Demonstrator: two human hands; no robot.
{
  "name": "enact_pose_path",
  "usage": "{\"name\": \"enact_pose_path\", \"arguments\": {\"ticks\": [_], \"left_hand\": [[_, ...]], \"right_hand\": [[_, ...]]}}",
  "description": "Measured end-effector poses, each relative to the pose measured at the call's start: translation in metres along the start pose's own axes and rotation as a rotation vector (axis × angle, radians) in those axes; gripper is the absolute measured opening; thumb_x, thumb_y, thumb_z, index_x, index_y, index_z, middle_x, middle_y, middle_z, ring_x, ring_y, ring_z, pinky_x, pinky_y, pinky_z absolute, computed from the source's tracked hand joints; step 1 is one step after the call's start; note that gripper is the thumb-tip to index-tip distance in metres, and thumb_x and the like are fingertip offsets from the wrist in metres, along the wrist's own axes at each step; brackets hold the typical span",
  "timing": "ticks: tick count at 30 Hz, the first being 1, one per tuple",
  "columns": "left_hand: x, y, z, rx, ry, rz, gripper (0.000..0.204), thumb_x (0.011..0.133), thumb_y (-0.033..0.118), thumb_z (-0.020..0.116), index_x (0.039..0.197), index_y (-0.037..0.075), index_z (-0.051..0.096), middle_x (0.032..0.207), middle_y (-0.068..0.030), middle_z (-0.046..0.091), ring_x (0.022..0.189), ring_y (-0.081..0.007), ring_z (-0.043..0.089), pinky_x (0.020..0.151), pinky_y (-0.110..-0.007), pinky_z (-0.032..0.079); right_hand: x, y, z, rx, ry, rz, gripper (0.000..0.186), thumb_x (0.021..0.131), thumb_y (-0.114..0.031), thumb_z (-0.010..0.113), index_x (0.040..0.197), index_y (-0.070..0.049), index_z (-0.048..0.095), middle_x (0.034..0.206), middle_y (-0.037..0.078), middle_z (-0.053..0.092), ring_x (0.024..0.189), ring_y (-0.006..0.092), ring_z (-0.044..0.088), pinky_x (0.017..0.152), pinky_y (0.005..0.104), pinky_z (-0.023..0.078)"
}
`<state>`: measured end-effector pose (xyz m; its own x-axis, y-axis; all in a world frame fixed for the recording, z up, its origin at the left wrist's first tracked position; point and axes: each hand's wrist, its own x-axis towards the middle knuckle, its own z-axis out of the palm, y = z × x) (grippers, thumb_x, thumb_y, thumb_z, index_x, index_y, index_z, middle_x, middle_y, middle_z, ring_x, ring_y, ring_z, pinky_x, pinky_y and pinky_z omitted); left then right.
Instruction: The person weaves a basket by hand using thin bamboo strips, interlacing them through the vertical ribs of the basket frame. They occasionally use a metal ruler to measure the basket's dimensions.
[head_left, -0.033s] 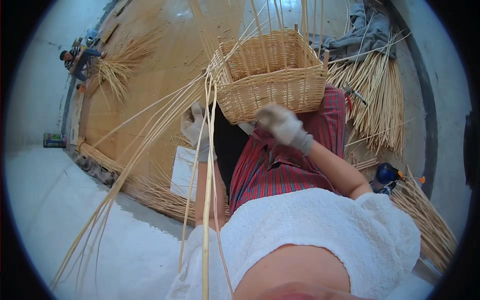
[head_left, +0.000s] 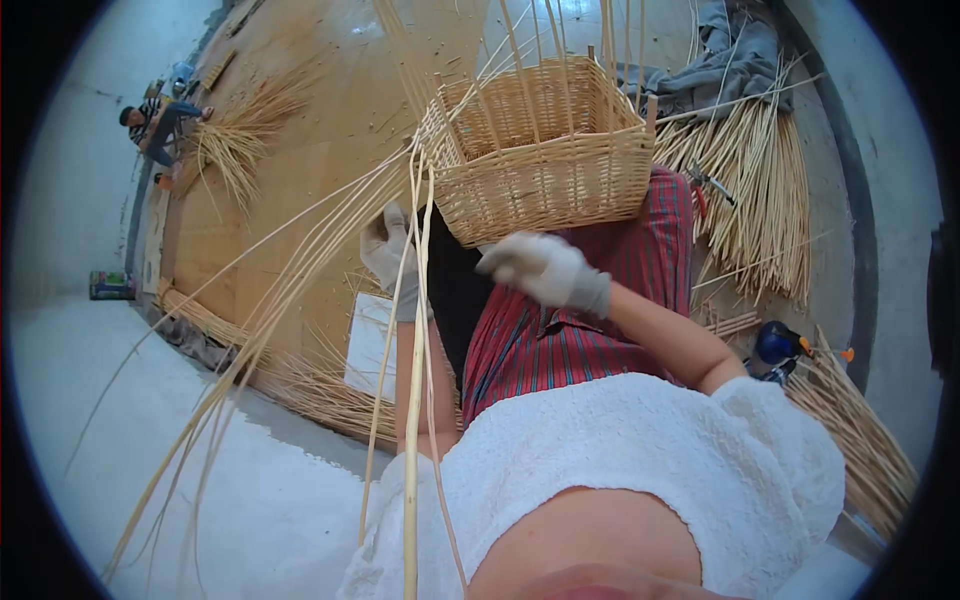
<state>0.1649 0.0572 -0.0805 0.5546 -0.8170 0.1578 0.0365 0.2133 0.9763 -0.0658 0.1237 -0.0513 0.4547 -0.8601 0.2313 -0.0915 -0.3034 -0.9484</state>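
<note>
A woven wicker basket (head_left: 545, 185) rests tilted against my raised knee, with upright stakes rising from its rim. Long pale rods (head_left: 300, 255) fan out from its left corner toward the lower left, and a thicker rod (head_left: 412, 480) runs down past my chest. My left hand (head_left: 388, 255), in a whitish work glove, is beside that corner with its fingers curled; rods cross in front of its wrist and I cannot make out what it holds. Just below the basket's front wall is my gloved right hand (head_left: 540, 268), its fingers smeared by motion.
Bundles of rods lie at right (head_left: 755, 200), lower right (head_left: 850, 430) and lower left (head_left: 320, 395). Grey cloth (head_left: 735, 65) covers part of the right bundle, with pliers (head_left: 712, 187) beside it. A white sheet (head_left: 370, 345) lies near my left forearm. Another person (head_left: 160, 125) sits far left.
My right hand has moved left and slightly down beneath the basket. The trailing rods at the lower left have swung a little. The basket and my left hand look nearly the same.
</note>
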Motion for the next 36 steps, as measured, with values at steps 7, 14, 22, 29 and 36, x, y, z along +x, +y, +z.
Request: {"name": "enact_pose_path", "arguments": {"ticks": [7,14,22,29,36], "left_hand": [[0.003,0.005,0.006,-0.122,0.088,-0.137,0.020,0.097,0.017,0.073,0.085,0.004,0.064,0.062,-0.0023,0.059,0.047,-0.0101,0.053,0.042,-0.027,0.047],[-0.012,-0.029,-0.018,-0.031,-0.142,0.023,0.028,0.096,0.024,0.073,0.110,0.003,0.061,0.064,-0.0037,0.059,0.051,-0.0129,0.058,0.054,-0.028,0.057],[-0.013,0.074,-0.003,0.419,-0.671,0.398,0.049,0.097,0.024,0.070,0.135,0.001,0.050,0.064,-0.0001,0.056,0.064,-0.0112,0.060,0.080,-0.037,0.058],[0.011,0.064,0.016,-0.121,-0.520,0.340,0.046,0.103,0.022,0.051,0.142,-0.002,0.046,0.059,0.0073,0.035,0.050,-0.0060,0.036,0.079,-0.039,0.058],[-0.013,0.021,-0.017,-0.107,-0.271,0.288,0.026,0.108,0.018,0.044,0.124,0.000,0.055,0.069,-0.0004,0.047,0.065,-0.0134,0.051,0.094,-0.043,0.055]], "right_hand": [[0.022,-0.025,0.065,-0.176,-0.396,-0.233,0.017,0.096,-0.023,0.064,0.110,-0.016,0.068,0.105,0.010,0.070,0.099,0.0345,0.067,0.084,0.0438,0.056],[0.022,-0.007,0.065,-0.225,-0.129,-0.473,0.025,0.094,-0.025,0.065,0.118,-0.019,0.066,0.104,0.009,0.070,0.099,0.0321,0.068,0.084,0.0435,0.056],[0.060,-0.026,0.099,-0.654,-0.639,-0.627,0.025,0.086,-0.032,0.066,0.100,-0.011,0.070,0.090,0.010,0.070,0.089,0.0288,0.069,0.077,0.0421,0.056],[0.030,-0.045,0.017,-0.436,-0.433,-0.231,0.013,0.081,-0.024,0.070,0.076,-0.012,0.069,0.075,0.009,0.068,0.074,0.0337,0.068,0.069,0.0436,0.055],[0.076,0.111,-0.124,0.932,0.243,-0.136,0.045,0.109,-0.043,0.045,0.098,-0.003,0.064,0.076,0.004,0.059,0.075,0.0203,0.062,0.079,0.0372,0.053]]}}
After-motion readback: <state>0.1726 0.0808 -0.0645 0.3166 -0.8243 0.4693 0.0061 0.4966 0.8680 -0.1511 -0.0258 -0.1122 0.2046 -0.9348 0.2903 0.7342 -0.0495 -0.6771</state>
